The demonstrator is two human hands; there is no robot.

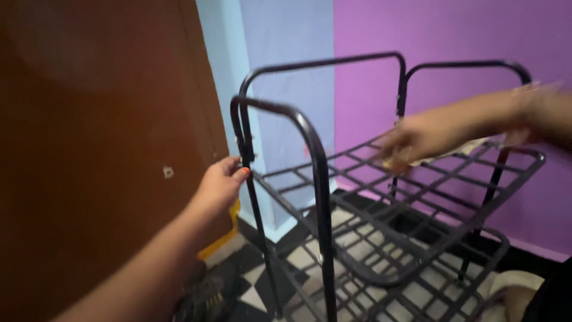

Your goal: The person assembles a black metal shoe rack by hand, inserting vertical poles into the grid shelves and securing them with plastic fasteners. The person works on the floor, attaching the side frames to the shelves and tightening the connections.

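Both hands on a black metal rack [381, 197] standing on the checkered floor [256, 295] by a brown door [89, 149].

Left hand [223, 182] grips a rear upright with fingers curled; right hand [411, 140] reaches over the upper shelf [417, 179], blurred, so its grip cannot be told (something pale lies beneath it). Judged risk: the shelf looks tilted and could slip or pinch fingers. Count: two hands, two shelves, three arched end frames visible.

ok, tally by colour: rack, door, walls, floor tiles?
Black: 1, metal rack
Brown: 1, door
Light blue: 1, wall
Purple: 1, wall
Black-and-white: 1, tiled floor
Total: 5
Left hand grips the rack; right hand is over its upper shelf.
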